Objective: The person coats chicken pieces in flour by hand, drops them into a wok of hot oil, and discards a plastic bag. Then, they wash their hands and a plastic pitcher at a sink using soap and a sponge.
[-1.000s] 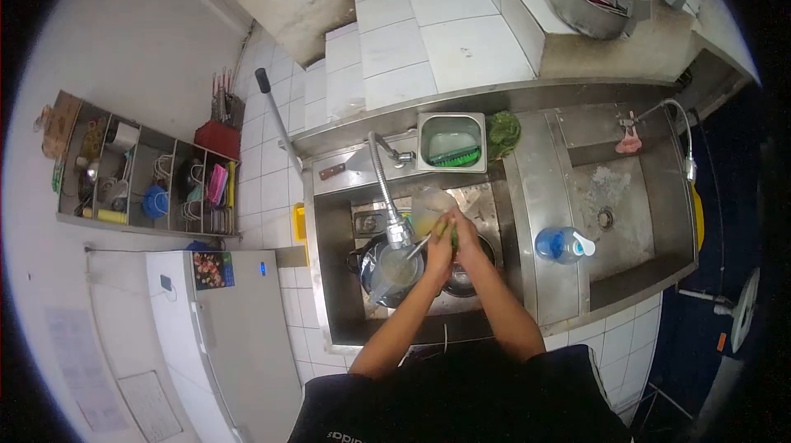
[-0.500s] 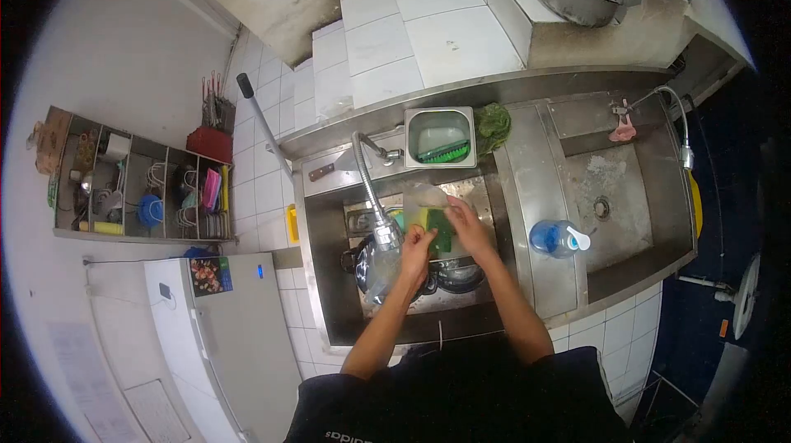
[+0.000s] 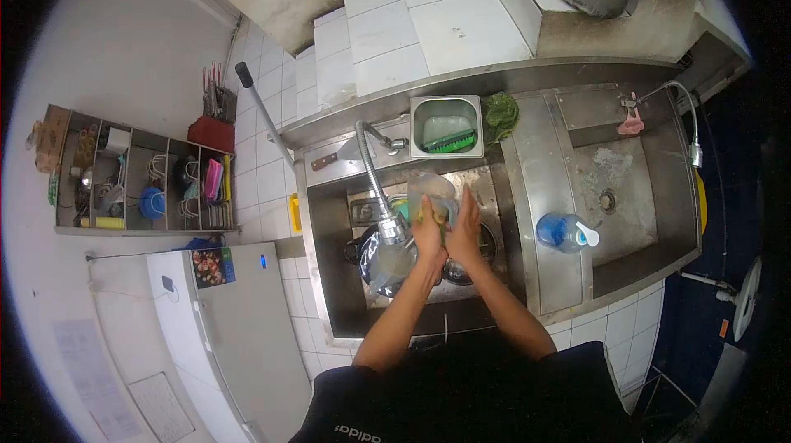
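Note:
Over the left sink basin, my two hands meet at the wrists. My left hand [image 3: 427, 233] is closed around a green-and-yellow sponge [image 3: 439, 210], of which only a part shows between the hands. Alongside it, my right hand [image 3: 466, 233] points its straight fingers away from me, its palm turned toward the sponge. Just beyond the fingers is a translucent plastic container [image 3: 430, 187]. Dark pots [image 3: 482, 260] sit in the basin below, partly covered by my hands. Left of my hands hangs the flexible faucet [image 3: 390, 227], with a clear plastic item [image 3: 390, 266] beneath it.
A metal pan [image 3: 422, 148] with a green brush [image 3: 451, 141] stands on the sink's back ledge, beside a green mesh scrubber [image 3: 500, 116]. A broad-bladed scraper [image 3: 325, 162] lies left of the faucet. On the divider stands a blue soap pump bottle [image 3: 559, 233].
My right hand has come down beside my left and its fingers have straightened. The sponge is now mostly hidden between them. The view has shifted slightly.

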A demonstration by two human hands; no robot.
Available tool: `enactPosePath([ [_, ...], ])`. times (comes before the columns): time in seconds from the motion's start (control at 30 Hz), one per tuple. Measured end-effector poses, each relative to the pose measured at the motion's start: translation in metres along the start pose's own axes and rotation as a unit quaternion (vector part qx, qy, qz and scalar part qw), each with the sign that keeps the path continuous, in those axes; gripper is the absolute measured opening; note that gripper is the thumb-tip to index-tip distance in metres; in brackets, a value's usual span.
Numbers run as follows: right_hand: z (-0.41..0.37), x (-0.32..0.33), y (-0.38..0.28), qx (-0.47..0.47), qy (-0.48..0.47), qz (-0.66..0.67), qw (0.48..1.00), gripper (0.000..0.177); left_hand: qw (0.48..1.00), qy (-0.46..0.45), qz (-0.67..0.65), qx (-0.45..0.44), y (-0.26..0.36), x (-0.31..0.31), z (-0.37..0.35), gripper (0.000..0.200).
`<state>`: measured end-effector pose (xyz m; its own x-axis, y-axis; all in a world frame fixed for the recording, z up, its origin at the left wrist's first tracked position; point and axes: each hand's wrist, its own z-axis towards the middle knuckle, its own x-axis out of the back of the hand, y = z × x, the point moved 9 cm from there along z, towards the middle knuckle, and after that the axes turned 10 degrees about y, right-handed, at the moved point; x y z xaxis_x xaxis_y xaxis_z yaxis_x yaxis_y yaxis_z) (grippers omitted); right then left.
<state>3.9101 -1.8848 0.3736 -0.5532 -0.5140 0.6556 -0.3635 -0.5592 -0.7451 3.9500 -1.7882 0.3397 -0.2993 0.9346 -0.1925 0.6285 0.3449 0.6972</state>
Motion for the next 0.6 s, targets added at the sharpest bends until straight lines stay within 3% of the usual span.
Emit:
enactPosePath([
  [0.03, -0.001, -0.003, 0.016, -0.116, 0.013, 0.086, 0.989, 0.08, 1.0, -0.001, 0.001, 0.0, -0.001, -0.001, 0.007, 0.036],
  [0.07, -0.004, -0.005, 0.015, -0.117, 0.015, 0.086, 0.989, 0.08, 0.999, -0.032, -0.035, 0.021, -0.004, -0.007, 0.012, 0.038],
  [0.1, -0.021, -0.028, 0.032, -0.293, -0.053, 0.287, 0.91, 0.075, 0.995, -0.062, -0.072, 0.042, -0.008, -0.012, 0.015, 0.041],
  [0.13, -0.042, -0.051, 0.032, -0.444, -0.116, 0.465, 0.757, 0.07, 0.995, -0.062, -0.072, 0.043, -0.005, -0.012, 0.012, 0.041],
  [0.17, -0.045, -0.046, 0.033, -0.446, -0.114, 0.465, 0.756, 0.07, 0.984, -0.125, -0.113, 0.064, -0.003, -0.023, 0.004, 0.042],
  [0.2, -0.055, -0.054, 0.016, -0.464, -0.19, 0.569, 0.652, 0.067, 0.967, -0.187, -0.153, 0.084, 0.0, -0.033, -0.005, 0.044],
  [0.23, -0.064, -0.058, 0.0, -0.468, -0.26, 0.657, 0.53, 0.063, 0.967, -0.187, -0.152, 0.086, 0.0, -0.035, -0.008, 0.044],
  [0.27, -0.066, -0.058, 0.003, -0.47, -0.26, 0.657, 0.53, 0.063, 0.961, -0.193, -0.173, 0.095, 0.001, -0.037, -0.011, 0.045],
  [0.33, -0.082, -0.063, 0.0, -0.518, -0.312, 0.661, 0.445, 0.078, 0.955, -0.198, -0.195, 0.103, -0.002, -0.033, -0.003, 0.047],
  [0.37, -0.084, -0.057, -0.003, -0.52, -0.313, 0.66, 0.444, 0.078, 0.927, -0.234, -0.248, 0.153, -0.006, -0.032, 0.004, 0.043],
  [0.43, -0.077, -0.035, 0.02, -0.44, -0.275, 0.485, 0.704, 0.101, 0.893, -0.268, -0.299, 0.203, -0.002, -0.028, 0.013, 0.042],
  [0.47, -0.082, -0.037, 0.029, -0.442, -0.276, 0.483, 0.704, 0.101, 0.942, -0.203, -0.193, 0.184, 0.013, -0.023, 0.011, 0.04],
  [0.5, -0.067, -0.027, 0.048, -0.311, -0.21, 0.367, 0.851, 0.113, 0.974, -0.135, -0.083, 0.163, 0.024, -0.009, 0.013, 0.043],
  [0.53, -0.056, -0.01, 0.05, -0.164, -0.13, 0.232, 0.95, 0.126, 0.969, -0.187, -0.059, 0.153, 0.02, -0.005, 0.016, 0.047],
  [0.57, -0.054, -0.006, 0.048, -0.165, -0.129, 0.232, 0.95, 0.126, 0.96, -0.238, -0.036, 0.14, 0.018, -0.003, 0.015, 0.053],
  [0.6, -0.048, -0.003, 0.045, -0.126, -0.143, 0.148, 0.97, 0.129, 0.957, -0.254, 0.133, 0.045, 0.012, 0.004, 0.016, 0.053],
])
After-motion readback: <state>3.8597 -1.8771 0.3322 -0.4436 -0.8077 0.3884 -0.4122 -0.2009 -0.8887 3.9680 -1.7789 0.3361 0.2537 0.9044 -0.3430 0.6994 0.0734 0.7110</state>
